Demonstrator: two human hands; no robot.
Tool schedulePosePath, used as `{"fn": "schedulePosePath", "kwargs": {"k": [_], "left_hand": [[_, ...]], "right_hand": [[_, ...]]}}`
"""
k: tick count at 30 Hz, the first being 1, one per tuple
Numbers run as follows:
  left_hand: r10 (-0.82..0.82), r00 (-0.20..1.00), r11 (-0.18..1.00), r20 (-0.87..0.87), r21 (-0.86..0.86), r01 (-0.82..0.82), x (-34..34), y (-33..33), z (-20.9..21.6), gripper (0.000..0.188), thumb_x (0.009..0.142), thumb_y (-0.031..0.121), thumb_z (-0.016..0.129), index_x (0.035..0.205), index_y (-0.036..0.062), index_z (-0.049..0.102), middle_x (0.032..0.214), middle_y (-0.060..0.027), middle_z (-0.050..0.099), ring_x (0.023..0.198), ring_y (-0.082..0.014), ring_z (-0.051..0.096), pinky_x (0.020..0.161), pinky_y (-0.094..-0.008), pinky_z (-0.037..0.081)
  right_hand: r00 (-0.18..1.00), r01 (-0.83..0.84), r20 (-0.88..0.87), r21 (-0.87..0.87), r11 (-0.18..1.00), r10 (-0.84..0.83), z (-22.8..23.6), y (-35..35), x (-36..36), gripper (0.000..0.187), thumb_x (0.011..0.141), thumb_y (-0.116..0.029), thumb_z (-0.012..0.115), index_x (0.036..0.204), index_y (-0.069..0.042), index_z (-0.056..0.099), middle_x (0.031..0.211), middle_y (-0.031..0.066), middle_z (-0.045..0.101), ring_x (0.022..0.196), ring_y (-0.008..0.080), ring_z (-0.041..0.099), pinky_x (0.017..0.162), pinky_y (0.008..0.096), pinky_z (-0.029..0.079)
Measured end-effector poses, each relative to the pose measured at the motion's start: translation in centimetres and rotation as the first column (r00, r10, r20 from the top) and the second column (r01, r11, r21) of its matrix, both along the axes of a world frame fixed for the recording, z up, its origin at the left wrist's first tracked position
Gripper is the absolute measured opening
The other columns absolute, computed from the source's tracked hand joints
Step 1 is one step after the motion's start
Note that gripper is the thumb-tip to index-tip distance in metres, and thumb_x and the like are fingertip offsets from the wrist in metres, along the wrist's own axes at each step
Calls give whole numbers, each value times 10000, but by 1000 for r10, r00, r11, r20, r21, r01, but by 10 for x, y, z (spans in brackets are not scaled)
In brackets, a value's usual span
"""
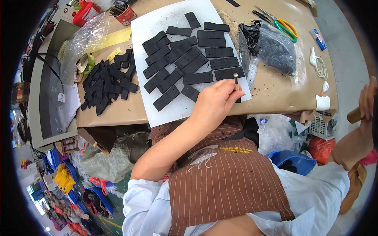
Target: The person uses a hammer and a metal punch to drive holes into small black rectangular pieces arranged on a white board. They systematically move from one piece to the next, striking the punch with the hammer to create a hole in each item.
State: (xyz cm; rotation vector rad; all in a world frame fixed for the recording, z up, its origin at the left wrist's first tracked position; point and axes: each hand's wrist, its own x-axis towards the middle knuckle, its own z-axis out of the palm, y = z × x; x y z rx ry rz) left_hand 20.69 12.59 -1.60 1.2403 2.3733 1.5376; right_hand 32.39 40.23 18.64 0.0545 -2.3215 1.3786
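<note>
My left hand (216,100) pinches a slim metal punch (236,80), upright at the near right corner of a white board (141,43). Beneath it, the punch's lower end and part of a black strip are hidden by the fingers. Several flat black strips (198,78), many with small holes near their ends, lie in rough rows over the board. Raised at the far right edge of the view, my right hand (368,98) is closed around a round wooden handle (354,115). The rest of that tool is out of sight.
Left of the board lies a heap of black strips (104,86), beside a green tape roll (86,63). To the right are a plastic bag of dark pieces (275,53), scissors (289,29) and a coiled white cord (321,69). A blue tub (297,159) stands below the table.
</note>
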Motion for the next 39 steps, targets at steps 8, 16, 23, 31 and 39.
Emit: {"fn": "schedulePosePath", "kwargs": {"k": [8, 16, 23, 31, 39], "left_hand": [[59, 988, 998, -143, -25, -63, 16, -2, -10, 212, 801, 78, 683, 858, 10, 490, 774, -118, 567, 604, -276, 597, 515, -361, 503], [215, 932, 962, 291, 101, -253, -19, -17, -5, 152, 861, 83, 623, 822, 1, 500, 765, -111, 587, 638, -223, 607, 533, -312, 498], [106, 760, 949, 641, 163, -271, -100, -24, 61, 127, 919, 135, 561, 928, 13, 595, 833, -31, 634, 794, -92, 628, 615, -217, 534], [78, 728, 996, 681, -24, -84, -153, -11, 60, 171, 917, 193, 580, 969, 34, 619, 852, -25, 650, 807, -93, 627, 609, -211, 530], [105, 895, 993, 434, -91, -72, -148, -1, 22, 118, 914, 64, 547, 981, -18, 599, 859, -61, 651, 781, -104, 637, 674, -243, 554]], "right_hand": [[921, -79, 388, 116, 990, 29, -69, -44, 4, 367, 988, -380, 385, 969, -38, 517, 543, -52, 399, 428, 17, 316, 395, 170, 228], [851, 80, 525, -131, 988, 1, -104, -17, 18, 320, 998, -305, 390, 943, -14, 510, 548, -80, 350, 454, -6, 269, 422, 172, 199], [842, 87, 538, -198, 976, 34, -122, -26, -33, 284, 988, -283, 416, 892, -33, 510, 552, -83, 343, 473, -1, 288, 433, 190, 217], [858, -46, 512, -1, 999, 40, -128, -44, -94, 291, 946, -262, 497, 802, -9, 478, 542, 61, 347, 505, 118, 326, 467, 297, 299], [828, -111, 561, 208, 972, -26, -135, -58, -118, 237, 919, -212, 532, 810, -6, 491, 540, 148, 408, 457, 254, 378, 464, 343, 325]]}}
